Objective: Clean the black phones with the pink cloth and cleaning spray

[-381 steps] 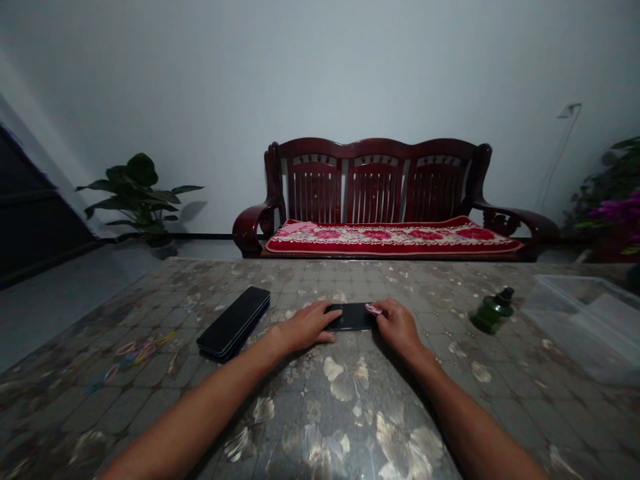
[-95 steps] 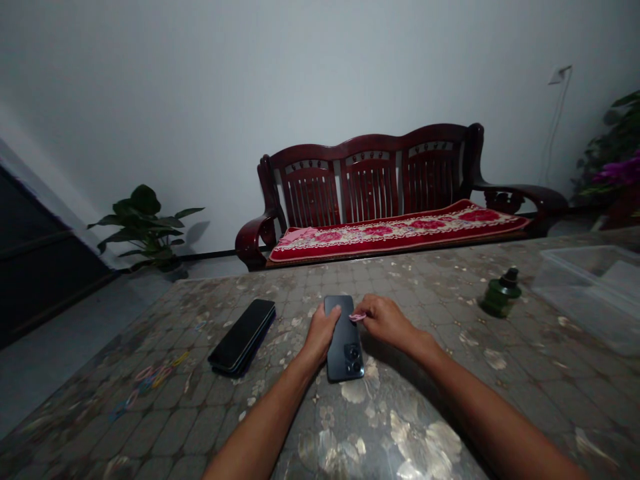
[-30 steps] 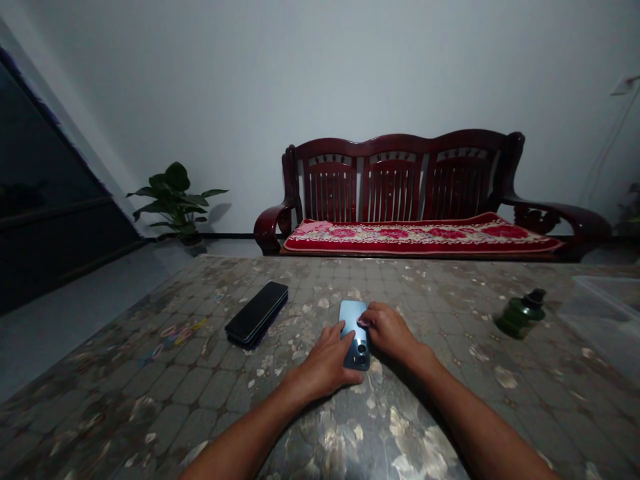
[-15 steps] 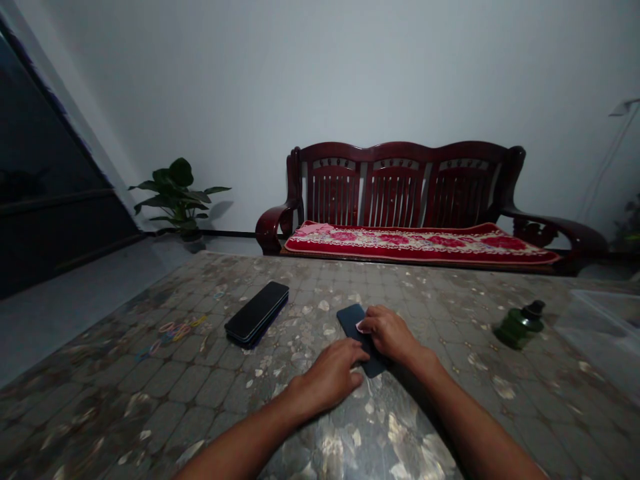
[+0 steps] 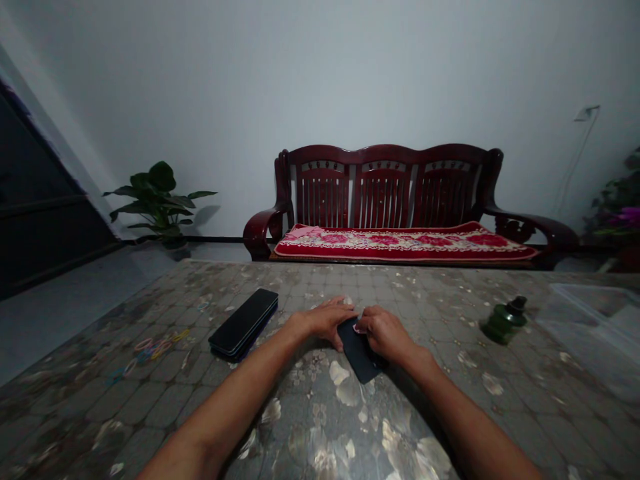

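Observation:
A dark phone lies flat on the patterned tabletop in front of me. My left hand is at its far left corner, thumb along the left side and fingers at the far edge, steadying it. My right hand is closed over the phone's upper right part. Pinched in its fingers is a small pale pink cloth or wipe, pressed on the phone's surface; most of it is hidden. Left of my hands sits a stack of phones, the top one black.
Several coloured rubber bands lie at the left. To the right stand a green pump bottle and a clear plastic box. Beyond the table are a wooden bench with a red floral cushion and a potted plant.
My left hand has moved from the phone's near end to its far left corner. My right hand stays on the phone with the cloth. The whole view has shifted slightly.

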`<state>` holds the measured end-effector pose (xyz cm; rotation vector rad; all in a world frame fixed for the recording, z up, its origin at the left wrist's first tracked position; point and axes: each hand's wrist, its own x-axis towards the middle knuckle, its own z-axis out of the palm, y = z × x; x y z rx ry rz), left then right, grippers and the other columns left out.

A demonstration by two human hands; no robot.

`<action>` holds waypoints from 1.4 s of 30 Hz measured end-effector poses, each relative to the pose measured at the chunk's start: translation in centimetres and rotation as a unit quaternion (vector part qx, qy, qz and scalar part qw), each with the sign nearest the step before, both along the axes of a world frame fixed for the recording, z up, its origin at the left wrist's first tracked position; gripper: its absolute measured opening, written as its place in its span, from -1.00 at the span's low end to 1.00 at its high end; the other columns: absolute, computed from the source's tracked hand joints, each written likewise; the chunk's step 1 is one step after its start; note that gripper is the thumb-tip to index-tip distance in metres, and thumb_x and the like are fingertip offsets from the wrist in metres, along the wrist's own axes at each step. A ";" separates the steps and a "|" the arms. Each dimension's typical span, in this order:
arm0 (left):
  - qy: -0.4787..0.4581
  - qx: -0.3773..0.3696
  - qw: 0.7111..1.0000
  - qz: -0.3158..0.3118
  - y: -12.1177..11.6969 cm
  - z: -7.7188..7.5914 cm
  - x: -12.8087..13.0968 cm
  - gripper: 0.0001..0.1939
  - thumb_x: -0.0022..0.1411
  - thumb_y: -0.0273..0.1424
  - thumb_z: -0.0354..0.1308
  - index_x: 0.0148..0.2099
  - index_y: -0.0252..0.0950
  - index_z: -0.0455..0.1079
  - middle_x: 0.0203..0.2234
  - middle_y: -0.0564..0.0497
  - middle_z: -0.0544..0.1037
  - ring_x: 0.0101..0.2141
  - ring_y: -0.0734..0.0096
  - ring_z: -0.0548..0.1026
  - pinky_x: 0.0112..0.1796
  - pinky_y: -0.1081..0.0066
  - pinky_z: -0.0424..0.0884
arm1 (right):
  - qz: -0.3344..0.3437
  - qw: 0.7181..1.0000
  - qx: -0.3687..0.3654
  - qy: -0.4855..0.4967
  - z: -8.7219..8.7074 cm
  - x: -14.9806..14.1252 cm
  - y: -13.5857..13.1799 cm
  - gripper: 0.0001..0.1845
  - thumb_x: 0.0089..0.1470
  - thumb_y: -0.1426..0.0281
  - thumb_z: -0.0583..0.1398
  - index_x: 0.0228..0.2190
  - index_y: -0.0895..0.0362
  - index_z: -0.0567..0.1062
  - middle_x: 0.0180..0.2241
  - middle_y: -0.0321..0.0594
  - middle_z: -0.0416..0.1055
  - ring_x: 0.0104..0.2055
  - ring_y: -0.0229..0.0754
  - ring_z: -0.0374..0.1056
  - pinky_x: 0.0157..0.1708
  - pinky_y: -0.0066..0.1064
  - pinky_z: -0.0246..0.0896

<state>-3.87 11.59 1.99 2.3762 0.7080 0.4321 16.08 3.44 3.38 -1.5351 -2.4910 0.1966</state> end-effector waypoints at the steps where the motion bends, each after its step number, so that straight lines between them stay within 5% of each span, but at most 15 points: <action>1: 0.016 0.014 1.000 -0.016 0.3 0.0 0.1 -0.26 -0.43 -0.23 0.60 -0.06 -0.10 0.57 0.02 -0.09 0.59 0.18 -0.11 0.39 0.27 0.10 0.12 | -0.005 1.000 0.000 -0.003 0.0 0.0 0.0 -0.67 0.13 0.58 0.10 -0.28 0.12 0.66 -0.25 -0.10 0.53 -0.12 -0.09 0.39 -0.17 -0.38 0.13; 6: 0.167 0.097 0.981 -0.014 -0.4 0.3 -0.1 -0.13 -0.25 -0.10 0.57 0.12 -0.25 0.45 0.05 -0.17 0.50 0.11 -0.07 0.38 0.16 0.16 0.25 | 0.028 0.999 -0.028 -0.005 0.0 0.3 0.2 -0.68 0.07 0.56 0.14 -0.28 0.09 0.66 -0.25 -0.15 0.54 -0.14 -0.13 0.40 -0.20 -0.42 0.13; 14: 0.233 0.127 0.931 0.251 -6.1 -0.4 -0.2 -0.22 -0.05 0.06 0.44 0.13 -0.25 0.43 0.02 -0.19 0.45 0.04 -0.06 0.39 0.09 0.11 0.29 | -0.088 0.996 0.019 -0.014 -0.1 1.4 1.0 -0.61 0.10 0.61 0.08 -0.23 0.09 0.65 -0.22 -0.13 0.52 -0.10 -0.10 0.38 -0.19 -0.39 0.09; 18: 0.218 0.132 0.916 0.310 -8.1 -0.5 0.8 -0.27 0.03 0.07 0.39 0.12 -0.27 0.44 0.01 -0.21 0.46 0.04 -0.05 0.39 0.06 0.11 0.31 | -0.079 0.996 0.030 -0.034 -0.7 0.7 0.8 -0.66 0.15 0.58 0.10 -0.25 0.09 0.65 -0.22 -0.11 0.51 -0.12 -0.09 0.36 -0.19 -0.36 0.06; 26: 0.163 0.125 0.942 0.266 -9.6 -0.2 -1.6 -0.36 0.08 -0.12 0.43 0.17 -0.22 0.44 0.07 -0.15 0.49 0.09 0.00 0.43 0.14 0.06 0.30 | -0.038 0.996 0.062 -0.047 -1.0 -0.2 0.1 -0.71 0.17 0.56 0.12 -0.27 0.09 0.64 -0.23 -0.12 0.50 -0.13 -0.09 0.33 -0.18 -0.33 0.02; 33: 0.122 0.196 0.947 0.224 -10.8 -2.5 -4.2 -0.67 0.26 -0.48 0.29 0.07 -0.23 0.53 0.11 -0.14 0.53 0.14 0.08 0.45 0.16 0.07 0.37 | -0.039 0.996 0.071 -0.049 -1.7 -1.5 -0.2 -0.74 0.20 0.53 0.13 -0.28 0.09 0.63 -0.25 -0.13 0.49 -0.15 -0.10 0.32 -0.20 -0.33 0.01; 42: 0.117 0.248 0.940 0.201 -11.0 -3.2 -3.8 -0.75 0.35 -0.52 0.15 0.03 -0.27 0.53 0.01 -0.14 0.61 0.00 0.18 0.58 0.03 0.20 0.52 | -0.072 0.995 0.063 -0.037 -1.8 -2.0 -0.4 -0.73 0.20 0.55 0.12 -0.26 0.11 0.63 -0.24 -0.12 0.48 -0.14 -0.10 0.32 -0.20 -0.34 0.02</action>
